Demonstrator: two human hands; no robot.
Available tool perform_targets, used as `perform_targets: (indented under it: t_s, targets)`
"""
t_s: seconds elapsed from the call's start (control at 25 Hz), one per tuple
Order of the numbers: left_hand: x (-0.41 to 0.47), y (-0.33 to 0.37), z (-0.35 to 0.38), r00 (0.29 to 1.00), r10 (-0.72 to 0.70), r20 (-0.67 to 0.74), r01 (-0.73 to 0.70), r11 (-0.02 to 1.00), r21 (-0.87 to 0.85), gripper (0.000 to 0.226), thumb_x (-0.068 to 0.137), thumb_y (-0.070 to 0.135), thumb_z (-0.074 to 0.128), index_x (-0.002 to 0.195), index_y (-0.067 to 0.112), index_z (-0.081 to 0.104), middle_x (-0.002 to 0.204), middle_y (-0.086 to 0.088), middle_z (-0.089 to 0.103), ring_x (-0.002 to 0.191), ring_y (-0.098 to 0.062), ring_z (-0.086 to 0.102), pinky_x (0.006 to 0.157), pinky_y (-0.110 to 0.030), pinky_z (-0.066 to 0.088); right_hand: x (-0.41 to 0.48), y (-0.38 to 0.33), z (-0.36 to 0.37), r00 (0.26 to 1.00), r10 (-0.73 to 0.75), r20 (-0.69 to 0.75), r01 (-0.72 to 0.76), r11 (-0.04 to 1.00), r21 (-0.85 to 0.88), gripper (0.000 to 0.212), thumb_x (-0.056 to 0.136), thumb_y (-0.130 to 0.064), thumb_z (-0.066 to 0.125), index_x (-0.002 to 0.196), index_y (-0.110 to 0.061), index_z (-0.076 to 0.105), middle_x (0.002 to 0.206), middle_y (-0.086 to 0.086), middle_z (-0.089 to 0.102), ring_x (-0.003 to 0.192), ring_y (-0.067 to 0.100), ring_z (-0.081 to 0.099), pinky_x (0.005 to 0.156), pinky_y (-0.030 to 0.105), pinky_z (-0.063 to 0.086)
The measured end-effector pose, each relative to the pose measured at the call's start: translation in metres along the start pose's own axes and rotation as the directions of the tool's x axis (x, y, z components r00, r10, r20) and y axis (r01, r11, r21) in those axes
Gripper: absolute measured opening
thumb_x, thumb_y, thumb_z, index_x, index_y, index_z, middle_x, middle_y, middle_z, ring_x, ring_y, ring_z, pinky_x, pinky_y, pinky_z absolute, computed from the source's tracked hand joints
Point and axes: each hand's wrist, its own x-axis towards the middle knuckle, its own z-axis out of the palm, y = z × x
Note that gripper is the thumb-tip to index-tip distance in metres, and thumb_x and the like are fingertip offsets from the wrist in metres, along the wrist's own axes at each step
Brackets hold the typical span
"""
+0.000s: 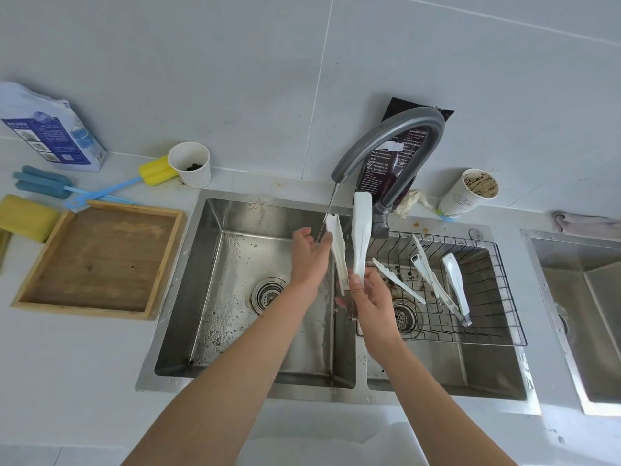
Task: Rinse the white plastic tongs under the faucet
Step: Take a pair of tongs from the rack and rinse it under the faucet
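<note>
White plastic tongs (361, 230) stand upright over the divider of a double steel sink (215, 264), their two arms spread apart. My right hand (369, 297) grips them at the lower, joined end. A thin stream of water falls from the grey curved faucet (396, 136) onto the left arm of the tongs. My left hand (311, 253) is cupped beside that arm, fingers apart, touching it where the water lands.
A wire rack (487, 331) in the right basin holds more white tongs (457, 284). A wooden tray (100, 257), yellow sponge (27, 216) and bottle brushes (100, 190) lie left of the sink. Paper cups (190, 163) stand by the wall. Another sink (584, 314) sits far right.
</note>
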Motion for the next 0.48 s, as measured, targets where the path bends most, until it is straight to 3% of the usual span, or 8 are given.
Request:
perform_targets:
  t_s: [0.08, 0.16, 0.24, 0.32, 0.4, 0.48]
  targets:
    - [0.007, -0.001, 0.005, 0.991, -0.102, 0.082, 0.099, 0.994, 0.038, 0.063, 0.096, 0.039, 0.057, 0.144, 0.013, 0.027, 0.122, -0.003, 0.053, 0.112, -0.017, 0.054, 0.095, -0.031, 0.041, 0.0, 0.001, -0.001, 1.0, 0.001, 0.004, -0.001, 0.998, 0.056, 0.031, 0.101, -0.025, 0.053, 0.104, 0.005, 0.05, 0.086, 0.019, 0.055, 0.078, 0.026, 0.055, 0.083, 0.037, 0.059]
    - [0.011, 0.0, 0.013, 0.983, -0.127, 0.131, 0.128, 0.992, -0.004, 0.056, 0.098, 0.035, 0.054, 0.143, 0.012, 0.029, 0.125, -0.008, 0.057, 0.108, -0.02, 0.063, 0.095, -0.036, 0.052, 0.0, -0.001, -0.002, 1.0, 0.003, 0.026, -0.005, 0.997, 0.073, 0.032, 0.101, -0.027, 0.053, 0.108, 0.004, 0.051, 0.096, 0.034, 0.057, 0.084, 0.03, 0.055, 0.084, 0.038, 0.059]
    - [0.01, 0.004, 0.022, 0.989, -0.092, 0.119, 0.099, 0.993, -0.056, 0.033, 0.102, 0.02, 0.046, 0.132, 0.008, 0.038, 0.107, -0.008, 0.063, 0.078, -0.008, 0.068, 0.067, -0.021, 0.058, -0.001, -0.003, -0.001, 0.998, -0.004, 0.055, -0.001, 0.997, 0.079, 0.031, 0.101, -0.028, 0.053, 0.11, 0.002, 0.052, 0.107, 0.038, 0.056, 0.087, 0.032, 0.058, 0.083, 0.04, 0.059]
    - [0.012, 0.008, 0.028, 0.997, -0.056, 0.045, 0.057, 0.998, -0.02, 0.023, 0.103, 0.011, 0.038, 0.124, 0.002, 0.043, 0.086, -0.003, 0.061, 0.049, 0.0, 0.062, 0.044, -0.012, 0.047, -0.002, -0.005, 0.0, 0.998, -0.008, 0.07, 0.002, 0.996, 0.084, 0.033, 0.1, -0.031, 0.053, 0.111, 0.0, 0.053, 0.105, 0.039, 0.055, 0.086, 0.033, 0.057, 0.08, 0.041, 0.059]
    - [0.018, 0.01, 0.032, 0.999, -0.033, -0.001, 0.033, 0.999, 0.004, 0.022, 0.103, 0.01, 0.033, 0.119, 0.0, 0.044, 0.077, -0.002, 0.058, 0.037, 0.002, 0.055, 0.038, -0.012, 0.042, -0.003, -0.007, -0.001, 0.997, -0.01, 0.075, 0.005, 0.997, 0.071, 0.035, 0.098, -0.035, 0.054, 0.109, -0.001, 0.052, 0.098, 0.036, 0.057, 0.082, 0.032, 0.054, 0.075, 0.038, 0.059]
    - [0.024, 0.013, 0.034, 1.0, -0.012, -0.021, 0.012, 1.0, 0.013, 0.023, 0.104, 0.013, 0.032, 0.117, -0.001, 0.044, 0.073, -0.002, 0.057, 0.039, -0.002, 0.052, 0.038, -0.014, 0.042, -0.004, -0.008, -0.001, 0.998, -0.006, 0.068, 0.001, 0.998, 0.068, 0.035, 0.098, -0.034, 0.054, 0.111, -0.002, 0.053, 0.096, 0.027, 0.059, 0.081, 0.03, 0.053, 0.071, 0.033, 0.058]
